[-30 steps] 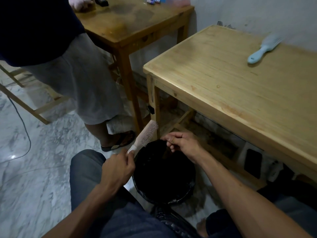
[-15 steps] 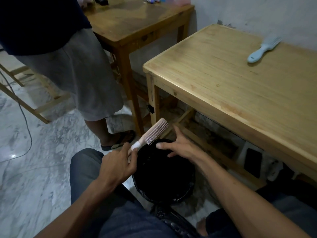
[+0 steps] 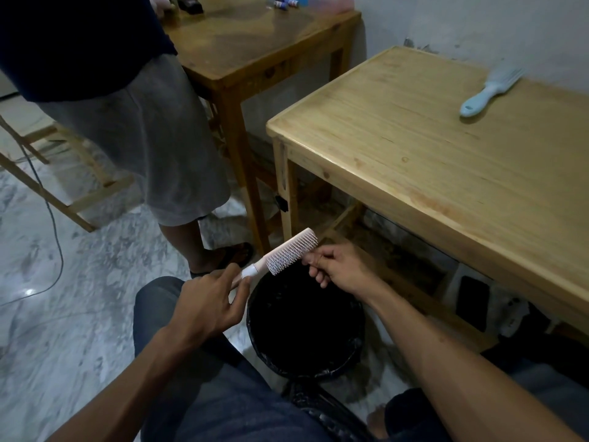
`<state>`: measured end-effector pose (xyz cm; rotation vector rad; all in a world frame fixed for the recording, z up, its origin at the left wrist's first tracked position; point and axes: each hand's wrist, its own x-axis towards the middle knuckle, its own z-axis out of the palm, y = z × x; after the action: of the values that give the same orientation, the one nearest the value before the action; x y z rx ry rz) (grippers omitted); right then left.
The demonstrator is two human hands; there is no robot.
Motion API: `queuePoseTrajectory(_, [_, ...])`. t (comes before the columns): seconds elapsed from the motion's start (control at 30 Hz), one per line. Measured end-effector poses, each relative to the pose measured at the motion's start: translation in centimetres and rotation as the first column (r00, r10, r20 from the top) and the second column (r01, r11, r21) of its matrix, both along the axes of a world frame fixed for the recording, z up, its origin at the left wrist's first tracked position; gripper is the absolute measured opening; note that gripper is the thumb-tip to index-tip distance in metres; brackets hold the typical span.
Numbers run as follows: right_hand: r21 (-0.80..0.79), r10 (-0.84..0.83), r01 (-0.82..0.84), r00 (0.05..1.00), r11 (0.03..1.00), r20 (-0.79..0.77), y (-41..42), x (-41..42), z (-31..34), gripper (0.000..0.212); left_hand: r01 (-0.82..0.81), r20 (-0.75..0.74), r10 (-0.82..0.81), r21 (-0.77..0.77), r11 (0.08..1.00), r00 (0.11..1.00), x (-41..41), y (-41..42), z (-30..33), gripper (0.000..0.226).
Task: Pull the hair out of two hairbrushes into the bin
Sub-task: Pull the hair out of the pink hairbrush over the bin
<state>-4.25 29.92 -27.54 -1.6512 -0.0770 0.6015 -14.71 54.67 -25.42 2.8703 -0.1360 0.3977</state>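
Since the frame half a second back, right hand (image 3: 338,266) has closed from a flat, spread reach into a pinch, thumb and forefinger pressed together at the bristle tips near the far end of the pale pink plastic hairbrush (image 3: 288,252); whether any hair sits in the pinch cannot be told. Left hand (image 3: 207,303) is wrapped around the brush handle, bristles facing right and down, brush head tilted up and away over the near-left rim of the round black bin (image 3: 357,317). Bin stands on the marbled grey floor (image 3: 63,314) between the seated person's knees, in dark blue jeans; its inside reads as plain black. Second brush, a light blue plastic hairbrush (image 3: 487,92), lies flat on the light wooden table (image 3: 430,161) to the right, well apart from both hands, near the wall. Table's near corner leg stands just behind the pink brush. A standing person in grey shorts (image 3: 149,138) and sandals is at left, beside a darker wooden table (image 3: 255,46) with small items on it. Grey cable (image 3: 54,237) trails across the floor at far left.
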Motion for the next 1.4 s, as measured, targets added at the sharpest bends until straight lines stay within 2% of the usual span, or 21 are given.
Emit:
queuePoseTrajectory(0.13, [-0.047,-0.025,0.025,1.0,0.999,0.009,-0.9,0.1,0.5,0.024,-0.054,-0.037,0.057,0.083,0.995,0.998,0.3,0.5,-0.3,0.031])
queuePoseTrajectory(0.27, [-0.057,-0.05,0.052,0.998,0.997,0.039,-1.5,-0.1,1.2,0.023,-0.151,-0.058,0.155,0.079,0.985,0.986,0.2,0.7,-0.6,0.031])
queuePoseTrajectory(0.37, [-0.088,-0.023,0.022,1.0,0.996,-0.003,-1.9,-0.1,0.7,0.024,-0.187,-0.079,0.193,0.067,0.98,0.978,0.2,0.6,-0.8,0.03])
queuePoseTrajectory(0.43, [-0.178,0.063,-0.071,0.997,0.981,-0.051,-1.8,-0.2,0.7,0.037,-0.189,-0.087,0.195,0.069,0.979,0.977,0.2,0.4,-0.9,0.029])
queuePoseTrajectory(0.5, [-0.321,0.166,-0.188,0.981,0.928,-0.096,-1.4,-0.2,1.0,0.06,-0.177,-0.091,0.183,0.067,0.982,0.979,0.1,0.2,-1.0,0.027])
queuePoseTrajectory(0.57, [-0.381,0.189,-0.234,0.97,0.895,-0.152,-0.8,-0.1,1.5,0.065,-0.157,-0.085,0.162,0.061,0.986,0.983,0.1,-0.1,-0.9,0.028])
queuePoseTrajectory(0.67, [-0.33,0.086,-0.139,0.982,0.934,-0.17,0.3,0.2,1.4,0.061,-0.115,-0.054,0.118,0.049,0.992,0.992,0.1,-0.3,-0.7,0.031])
queuePoseTrajectory(0.77, [-0.151,-0.037,0.006,0.978,0.989,-0.206,0.8,0.6,1.8,0.046,-0.07,-0.047,0.074,0.075,0.995,0.996,-0.2,-0.6,-1.1,0.034])
queuePoseTrajectory(0.8, [-0.135,-0.076,0.051,0.979,0.99,-0.188,0.9,0.8,1.8,0.044,-0.065,-0.048,0.069,0.084,0.994,0.996,-0.4,-0.8,-1.3,0.035])
queuePoseTrajectory(0.93, [-0.236,-0.225,0.211,0.974,0.949,-0.036,1.3,1.0,1.8,0.015,-0.108,-0.09,0.113,0.052,0.993,0.99,-1.3,-2.2,-1.7,0.041])
queuePoseTrajectory(1.0, [-0.242,-0.267,0.261,0.964,0.935,0.008,1.5,1.0,2.0,0.013,-0.218,-0.187,0.206,-0.044,0.975,0.961,-1.1,-2.6,-1.7,0.042])
queuePoseTrajectory(1.07, [-0.243,-0.245,0.241,0.969,0.939,0.016,1.6,1.0,3.0,0.009,-0.341,-0.315,0.273,-0.185,0.922,0.909,-0.8,-2.8,-1.6,0.044])
queuePoseTrajectory(1.17, [-0.321,-0.129,0.121,0.992,0.939,-0.004,1.6,0.8,4.5,0.013,-0.411,-0.431,0.258,-0.313,0.856,0.865,-0.6,-2.8,-1.1,0.051])
queuePoseTrajectory(1.3, [-0.46,-0.044,0.032,0.999,0.887,-0.016,1.5,0.3,5.2,0.018,-0.461,-0.475,0.296,-0.278,0.843,0.828,-0.5,-2.3,-0.4,0.049])
queuePoseTrajectory(1.4, [-0.458,-0.109,0.121,0.993,0.881,0.053,1.4,-0.3,5.7,0.016,-0.459,-0.383,0.369,-0.177,0.871,0.847,-1.0,-2.2,0.2,0.04])
